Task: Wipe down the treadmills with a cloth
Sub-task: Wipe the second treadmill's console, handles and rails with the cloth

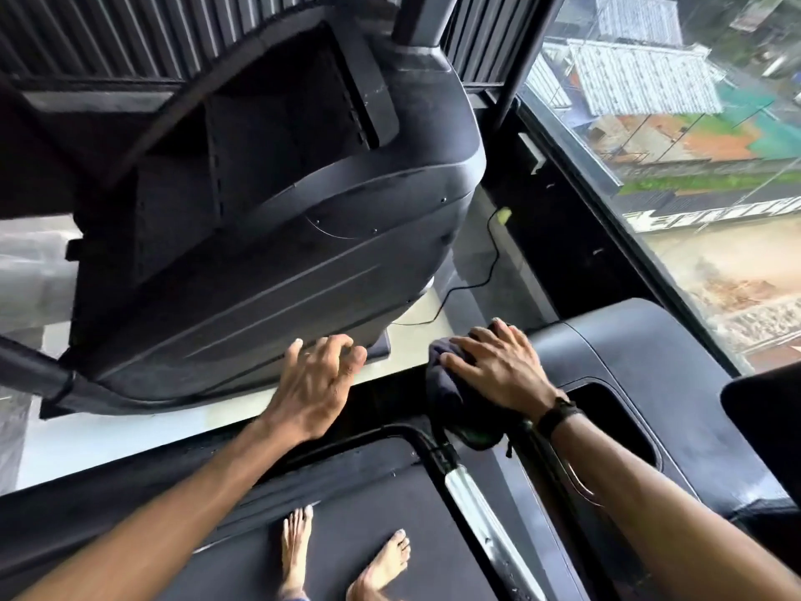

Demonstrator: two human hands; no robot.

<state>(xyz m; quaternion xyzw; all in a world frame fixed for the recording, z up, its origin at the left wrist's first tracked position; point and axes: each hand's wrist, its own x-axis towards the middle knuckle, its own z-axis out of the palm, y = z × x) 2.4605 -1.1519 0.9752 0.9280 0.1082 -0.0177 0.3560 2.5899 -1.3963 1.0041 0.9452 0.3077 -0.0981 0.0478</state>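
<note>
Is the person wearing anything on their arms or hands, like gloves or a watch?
No gloves and no sleeves: both forearms are bare. The right hand side has a dark band like a watch strap round its wrist. The left hand has nothing on its wrist.

Cloth (450,405) partly under the right hand (498,366); both feet (heels) cut off below

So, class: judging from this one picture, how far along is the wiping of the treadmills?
Done: nothing can be confirmed; no surface shows a clear wiped-versus-dusty difference. In hand: the right hand presses a dark cloth on the black treadmill console, while the left hand hovers nearby holding nothing. Left: probably the large black housing ahead and the belt under the bare feet.
</note>
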